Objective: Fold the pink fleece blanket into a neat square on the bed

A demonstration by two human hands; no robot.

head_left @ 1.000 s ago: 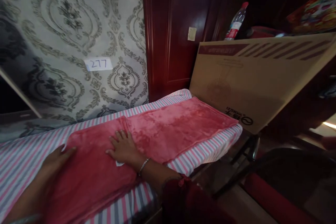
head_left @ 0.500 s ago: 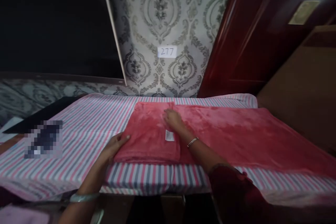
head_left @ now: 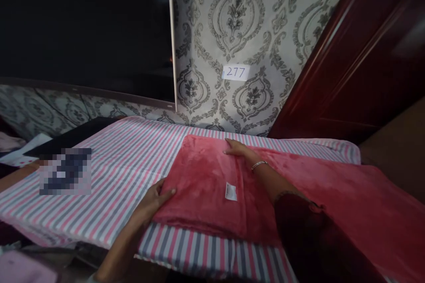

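A red plush blanket (head_left: 206,181) lies on a striped cloth, its left part folded into a layered rectangle with a small white label (head_left: 231,191) on top. The rest of it stretches flat to the right. My left hand (head_left: 155,199) is at the left edge of the folded part, thumb on top, other fingers partly hidden at the edge. Near the far edge of the folded part, my right hand (head_left: 237,147) rests on the blanket with thumb and fingers apart, a thin bracelet at its wrist.
The pink, white and grey striped cloth (head_left: 122,163) covers the table. A blurred-out dark object (head_left: 66,172) lies at left. Behind are a large dark screen (head_left: 86,31), patterned wallpaper with a paper marked 277 (head_left: 236,72), and a dark red wooden panel (head_left: 352,62). A brown surface (head_left: 398,141) stands at right.
My right hand has moved towards the far edge of the folded part, and its fingers have spread. My left hand stays at the left edge. The camera view has shifted and tilted.
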